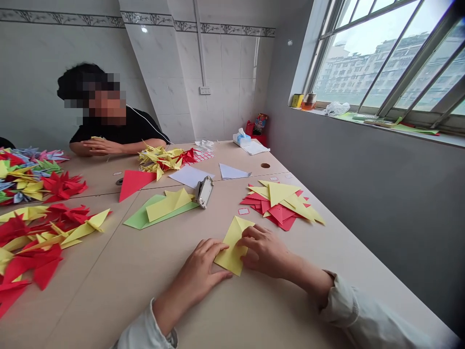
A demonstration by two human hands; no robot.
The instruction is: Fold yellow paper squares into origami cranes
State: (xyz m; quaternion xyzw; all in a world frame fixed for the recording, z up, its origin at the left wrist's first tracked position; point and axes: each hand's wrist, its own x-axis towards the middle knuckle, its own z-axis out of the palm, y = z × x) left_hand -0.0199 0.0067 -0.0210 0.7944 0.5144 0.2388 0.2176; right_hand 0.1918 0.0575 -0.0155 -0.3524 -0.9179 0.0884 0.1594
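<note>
A folded yellow paper [234, 242] lies flat on the beige table [276, 310] in front of me. My left hand [199, 271] rests on its left edge, fingers pressed down on the paper. My right hand [263, 249] presses the paper's right side with bent fingers. Both hands hold the sheet against the table.
A pile of red and yellow folded papers [281, 203] lies just beyond. Green and yellow sheets [160, 211] and a small silver device [204, 191] lie to the left. Folded paper shapes [39, 242] fill the left side. A person in black [112, 131] sits across, with more shapes [162, 160].
</note>
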